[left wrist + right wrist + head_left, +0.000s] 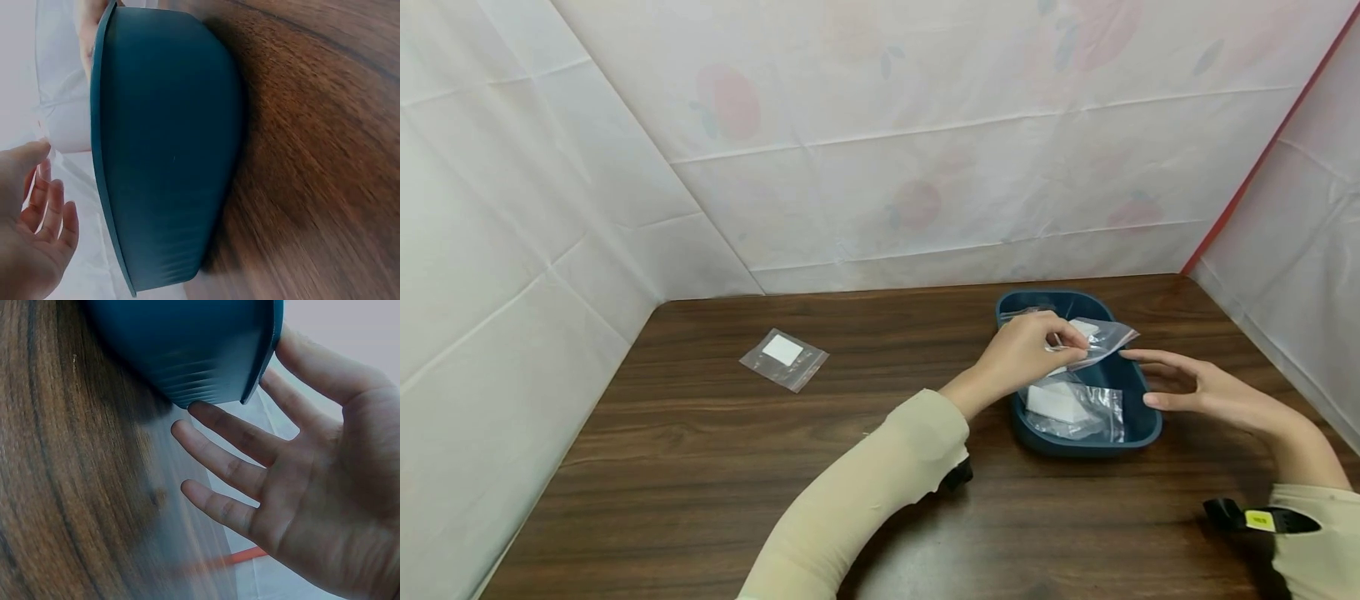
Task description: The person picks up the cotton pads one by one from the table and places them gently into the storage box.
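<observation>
My left hand (1036,346) pinches a clear zip bag (1108,337) with a white piece in it, over a dark blue plastic bin (1138,435). Below that bag, more clear bags (1063,408) with white contents lie inside the bin. Beside the bin's right rim is my right hand (1210,392), its fingers extended; in the right wrist view those fingers (231,465) spread out and the thumb is at the rim. The left wrist view shows the bin's side wall (165,144), with the left hand (34,231) above its rim; the held bag is barely visible there.
Another clear zip bag (793,367) with a white square lies flat on the brown wooden table (700,483), well left of the bin. White printed sheeting (865,200) rises at the table's back and both sides.
</observation>
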`<state>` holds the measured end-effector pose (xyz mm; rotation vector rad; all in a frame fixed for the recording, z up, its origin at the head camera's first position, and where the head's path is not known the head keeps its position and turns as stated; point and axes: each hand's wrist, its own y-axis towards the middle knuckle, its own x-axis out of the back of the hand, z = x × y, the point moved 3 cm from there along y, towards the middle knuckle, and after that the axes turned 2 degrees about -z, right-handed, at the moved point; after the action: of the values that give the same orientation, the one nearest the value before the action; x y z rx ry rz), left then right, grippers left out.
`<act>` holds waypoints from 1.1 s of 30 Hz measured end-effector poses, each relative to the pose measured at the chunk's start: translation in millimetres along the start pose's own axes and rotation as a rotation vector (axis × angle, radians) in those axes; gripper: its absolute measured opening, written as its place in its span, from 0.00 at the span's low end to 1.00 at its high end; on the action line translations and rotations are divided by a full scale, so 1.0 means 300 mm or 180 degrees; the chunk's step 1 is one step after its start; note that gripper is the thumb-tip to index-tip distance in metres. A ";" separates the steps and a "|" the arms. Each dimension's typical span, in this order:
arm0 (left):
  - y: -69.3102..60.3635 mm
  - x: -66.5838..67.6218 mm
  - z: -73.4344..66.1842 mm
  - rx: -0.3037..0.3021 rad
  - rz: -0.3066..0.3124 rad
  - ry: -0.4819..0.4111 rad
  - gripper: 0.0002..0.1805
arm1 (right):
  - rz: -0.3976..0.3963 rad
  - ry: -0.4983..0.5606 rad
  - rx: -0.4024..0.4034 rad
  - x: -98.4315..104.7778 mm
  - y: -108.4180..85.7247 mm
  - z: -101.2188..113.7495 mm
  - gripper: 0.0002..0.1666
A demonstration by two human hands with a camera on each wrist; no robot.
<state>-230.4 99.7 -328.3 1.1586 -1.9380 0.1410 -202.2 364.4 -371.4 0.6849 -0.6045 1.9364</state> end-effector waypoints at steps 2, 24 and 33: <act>0.008 -0.009 -0.002 0.0005 0.0049 0.0011 0.07 | -0.0007 0.0014 0.0002 0.000 0.001 0.000 0.37; 0.035 -0.074 0.046 0.0165 0.0274 0.0327 0.08 | -0.0057 0.0005 0.0015 0.001 0.009 -0.007 0.37; 0.031 -0.087 0.043 0.0133 0.0335 0.0501 0.09 | -0.0054 -0.0036 0.0082 -0.001 0.008 -0.003 0.36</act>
<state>-240.0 116.3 -352.0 1.0406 -1.8638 0.3211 -204.5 363.8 -372.7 0.7155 -0.5800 1.9285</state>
